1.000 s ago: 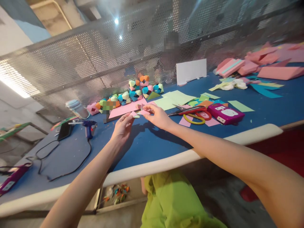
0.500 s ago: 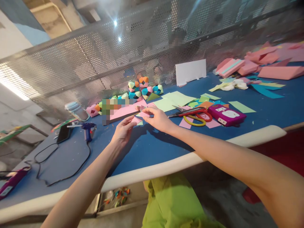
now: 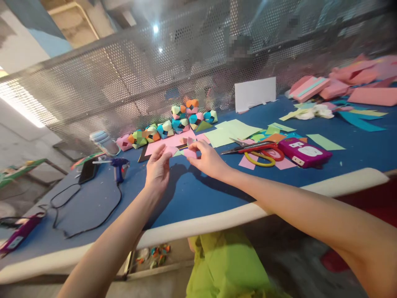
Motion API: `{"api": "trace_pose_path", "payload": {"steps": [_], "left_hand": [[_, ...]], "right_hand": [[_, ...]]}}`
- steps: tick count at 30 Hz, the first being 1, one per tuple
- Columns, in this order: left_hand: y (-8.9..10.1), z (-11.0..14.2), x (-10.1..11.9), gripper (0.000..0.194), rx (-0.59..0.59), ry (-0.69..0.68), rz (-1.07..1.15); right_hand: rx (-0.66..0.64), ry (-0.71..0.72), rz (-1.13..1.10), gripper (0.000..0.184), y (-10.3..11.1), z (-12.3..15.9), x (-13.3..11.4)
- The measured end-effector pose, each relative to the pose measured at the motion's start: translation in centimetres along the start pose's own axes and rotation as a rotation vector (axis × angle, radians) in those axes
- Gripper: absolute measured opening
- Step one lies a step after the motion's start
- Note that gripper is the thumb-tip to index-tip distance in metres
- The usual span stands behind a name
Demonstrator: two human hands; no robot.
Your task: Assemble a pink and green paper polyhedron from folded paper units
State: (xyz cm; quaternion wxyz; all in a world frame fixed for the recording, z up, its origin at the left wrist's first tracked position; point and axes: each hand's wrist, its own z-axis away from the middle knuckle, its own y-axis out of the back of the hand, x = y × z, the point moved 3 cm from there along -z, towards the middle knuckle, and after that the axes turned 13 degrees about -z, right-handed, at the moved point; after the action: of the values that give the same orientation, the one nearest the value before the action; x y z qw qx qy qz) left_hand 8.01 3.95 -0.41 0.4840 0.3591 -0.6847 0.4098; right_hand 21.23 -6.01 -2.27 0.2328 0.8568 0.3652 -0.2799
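Note:
Over the blue table, my left hand pinches a small piece of folded pink paper between thumb and fingers. Facing it, my right hand grips another pink paper piece. A bit of light green paper shows between the two; whether it joins them I cannot tell. Just behind the hands lies a large pink sheet on a dark board. Several finished folded paper balls in green, blue, orange and pink are lined up and stacked beyond it.
Right of my hands lie red-handled scissors, yellow-handled scissors and a purple power strip. Light green sheets spread behind them. At left are a blue glue gun with its cord, a phone and a jar.
My hands have drawn slightly apart, and the left fingers have risen and turned more upright. The whole view has shifted a little, moving the table things rightward.

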Motion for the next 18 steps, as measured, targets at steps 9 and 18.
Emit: {"api": "trace_pose_path", "payload": {"steps": [9, 18], "left_hand": [[-0.6, 0.6, -0.4, 0.038, -0.001, -0.107, -0.022], [-0.8, 1.1, -0.4, 0.041, 0.023, -0.148, -0.088]], "right_hand": [[0.048, -0.056, -0.008, 0.015, -0.7, 0.0, 0.5], [0.025, -0.079, -0.012, 0.015, -1.0, 0.0, 0.3]]}}
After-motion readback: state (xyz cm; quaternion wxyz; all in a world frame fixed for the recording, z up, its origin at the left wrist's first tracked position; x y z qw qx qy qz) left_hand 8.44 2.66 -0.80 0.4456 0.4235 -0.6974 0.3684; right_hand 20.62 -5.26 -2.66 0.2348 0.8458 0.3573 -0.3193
